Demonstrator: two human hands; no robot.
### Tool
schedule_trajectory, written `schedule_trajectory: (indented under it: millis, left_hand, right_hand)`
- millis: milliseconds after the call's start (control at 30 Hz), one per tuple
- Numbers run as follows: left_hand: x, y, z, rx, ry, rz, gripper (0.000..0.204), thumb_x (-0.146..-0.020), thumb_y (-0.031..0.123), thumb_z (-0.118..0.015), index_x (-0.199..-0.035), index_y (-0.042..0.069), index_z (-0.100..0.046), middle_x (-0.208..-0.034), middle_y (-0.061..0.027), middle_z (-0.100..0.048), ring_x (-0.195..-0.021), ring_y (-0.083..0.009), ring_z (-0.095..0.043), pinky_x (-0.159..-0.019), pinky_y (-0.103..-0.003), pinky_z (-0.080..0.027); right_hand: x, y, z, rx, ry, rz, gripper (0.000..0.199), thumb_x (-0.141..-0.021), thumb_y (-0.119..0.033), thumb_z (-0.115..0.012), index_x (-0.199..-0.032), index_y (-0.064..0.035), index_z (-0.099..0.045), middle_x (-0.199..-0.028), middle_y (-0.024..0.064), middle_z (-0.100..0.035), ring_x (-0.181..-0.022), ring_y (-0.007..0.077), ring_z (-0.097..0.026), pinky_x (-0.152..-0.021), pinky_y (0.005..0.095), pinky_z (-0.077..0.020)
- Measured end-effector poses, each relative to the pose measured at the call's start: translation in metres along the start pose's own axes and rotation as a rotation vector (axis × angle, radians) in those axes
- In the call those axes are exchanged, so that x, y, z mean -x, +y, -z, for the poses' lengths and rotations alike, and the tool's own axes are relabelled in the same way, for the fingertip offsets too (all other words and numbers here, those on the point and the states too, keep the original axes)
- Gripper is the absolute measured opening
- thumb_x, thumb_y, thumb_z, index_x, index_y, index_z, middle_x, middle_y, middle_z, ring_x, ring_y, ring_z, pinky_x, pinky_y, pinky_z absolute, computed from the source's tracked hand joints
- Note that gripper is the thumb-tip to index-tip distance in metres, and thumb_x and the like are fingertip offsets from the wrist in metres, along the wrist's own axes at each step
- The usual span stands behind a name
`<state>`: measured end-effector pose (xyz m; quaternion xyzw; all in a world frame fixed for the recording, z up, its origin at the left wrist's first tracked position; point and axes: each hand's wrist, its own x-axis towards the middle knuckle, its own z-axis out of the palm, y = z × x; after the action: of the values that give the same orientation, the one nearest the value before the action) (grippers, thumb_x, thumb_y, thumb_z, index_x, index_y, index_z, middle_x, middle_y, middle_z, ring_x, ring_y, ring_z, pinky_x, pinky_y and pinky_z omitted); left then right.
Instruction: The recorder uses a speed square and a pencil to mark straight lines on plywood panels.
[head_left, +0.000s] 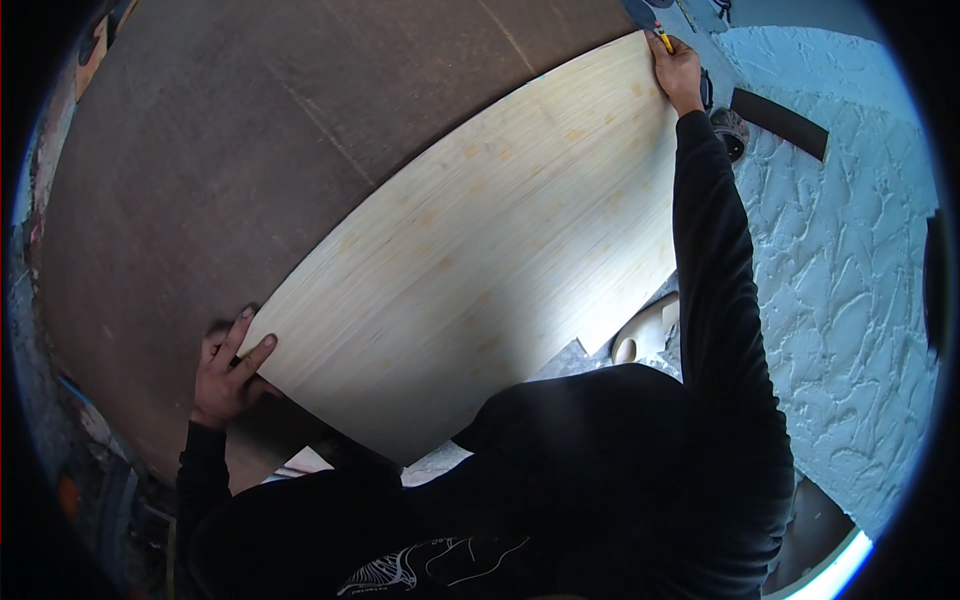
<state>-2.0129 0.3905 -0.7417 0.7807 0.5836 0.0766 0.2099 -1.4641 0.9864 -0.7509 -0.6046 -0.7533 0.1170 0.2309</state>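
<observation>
My left hand has its fingers spread flat, pressing down on the near left corner of the pale wood sheet — index and middle finger lie on the light surface, the rest of the hand sits on the dark board just beside the corner. Nothing is gripped there; the hand is open and bearing down.

My right hand is stretched far out to the sheet's top right corner, fingers curled closed around a yellow pencil, its tip at or very near the sheet's edge. I cannot tell whether the tip actually touches the wood.

The pale sheet lies flat, running diagonally from my left hand up to my right, its long edges bowed by the lens. It rests on a large brown board that spreads out to the left and above it.

Further out on the right, beyond my black sleeve, there is a rough white textured surface with a dark flat strip lying on it, and a small round object just beside my forearm — too small for me to identify.
</observation>
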Motion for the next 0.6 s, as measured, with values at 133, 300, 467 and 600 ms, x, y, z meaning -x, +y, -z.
schedule_trajectory:
  millis: [133,300,467,600]
  left_hand:
    - [-0.0012,0.0018,0.0019,0.016,-0.001,0.022,0.070,-0.071,0.054,-0.078,-0.135,0.029,-0.065,-0.154,-0.0148,-0.047,-0.103,-0.0283,-0.054,-0.097,-0.041,-0.044]
    - [-0.0038,0.0048,0.0060,0.030,0.024,0.021,0.066,-0.072,0.054,-0.076,-0.133,0.030,-0.066,-0.152,-0.0150,-0.049,-0.105,-0.0287,-0.054,-0.096,-0.040,-0.045]
    - [-0.0083,0.0049,0.0060,0.031,0.034,0.009,0.062,-0.074,0.055,-0.075,-0.131,0.031,-0.067,-0.149,-0.0149,-0.052,-0.106,-0.0288,-0.054,-0.094,-0.040,-0.046]
    - [-0.0065,0.0061,0.0042,0.026,0.061,0.013,0.060,-0.074,0.054,-0.075,-0.130,0.033,-0.068,-0.148,-0.0141,-0.052,-0.107,-0.0282,-0.054,-0.094,-0.040,-0.046]
  right_hand:
    - [-0.0057,0.0017,0.0002,-0.130,-0.058,-0.001,0.040,-0.093,-0.041,-0.073,-0.098,-0.0011,-0.075,-0.078,0.0080,-0.072,-0.069,0.0125,-0.061,-0.072,0.0308,-0.0510]
    - [0.0009,-0.0021,-0.0067,-0.210,-0.023,0.007,0.030,-0.094,-0.031,-0.073,-0.101,-0.0025,-0.076,-0.084,0.0050,-0.073,-0.074,0.0107,-0.061,-0.076,0.0280,-0.0503]
    - [-0.0056,0.0042,0.0003,-0.259,-0.026,-0.035,0.025,-0.094,-0.024,-0.074,-0.105,-0.0021,-0.077,-0.091,0.0047,-0.075,-0.080,0.0103,-0.063,-0.080,0.0261,-0.0502]
    - [-0.0065,0.0018,-0.0059,-0.229,0.023,0.008,0.025,-0.094,-0.024,-0.075,-0.103,-0.0011,-0.077,-0.090,0.0055,-0.075,-0.079,0.0097,-0.062,-0.080,0.0262,-0.0498]
